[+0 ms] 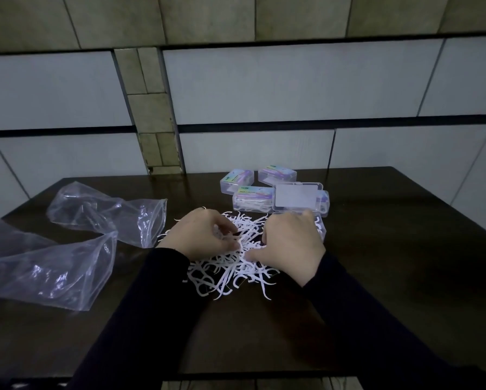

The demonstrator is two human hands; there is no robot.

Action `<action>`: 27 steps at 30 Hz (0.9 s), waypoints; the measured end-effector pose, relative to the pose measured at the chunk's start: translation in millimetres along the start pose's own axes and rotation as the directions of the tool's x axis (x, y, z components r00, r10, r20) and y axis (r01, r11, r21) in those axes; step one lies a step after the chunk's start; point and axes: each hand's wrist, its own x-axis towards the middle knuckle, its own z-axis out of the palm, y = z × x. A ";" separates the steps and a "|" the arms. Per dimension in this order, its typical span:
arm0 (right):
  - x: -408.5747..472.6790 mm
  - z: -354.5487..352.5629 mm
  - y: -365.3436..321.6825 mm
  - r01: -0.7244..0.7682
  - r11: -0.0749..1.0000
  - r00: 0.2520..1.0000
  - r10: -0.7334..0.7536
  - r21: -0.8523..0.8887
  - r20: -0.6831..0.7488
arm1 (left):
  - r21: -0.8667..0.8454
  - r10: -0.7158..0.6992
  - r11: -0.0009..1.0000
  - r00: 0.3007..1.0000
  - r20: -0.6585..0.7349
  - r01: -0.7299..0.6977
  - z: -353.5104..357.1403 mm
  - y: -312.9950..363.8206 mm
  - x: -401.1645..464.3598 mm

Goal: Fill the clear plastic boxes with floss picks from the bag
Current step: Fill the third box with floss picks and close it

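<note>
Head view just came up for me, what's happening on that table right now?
A person is sorting a loose pile of white floss picks on the dark table. The left hand pinches a few picks; the right hand rests on the pile beside an open clear box. Four more boxes sit behind. Two plastic bags lie at left.

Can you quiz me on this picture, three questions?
1. True or false: the picks lie loose on the table.
2. Which hand is nearer the open box: a) left hand b) right hand?
3. Fill in: the empty bags lie to the ____ of the pile.

Key: 1 true; 2 b; 3 left.
</note>
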 end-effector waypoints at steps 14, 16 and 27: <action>1.1 6.1 -11.6 -0.028 1.000 0.999 0.028 -0.004 0.036 | 0.076 0.026 0.997 0.996 -0.085 -0.019 9.5 -0.3 3.4; 1.7 6.7 -11.7 -0.023 1.000 0.999 0.023 -0.020 0.025 | 0.078 0.038 0.997 0.993 -0.111 -0.029 10.8 -1.3 3.8; 7.6 2.6 2.4 -0.078 0.989 0.997 0.079 0.127 -0.002 | 0.038 0.122 0.992 0.972 -0.201 -0.116 8.0 -5.9 4.5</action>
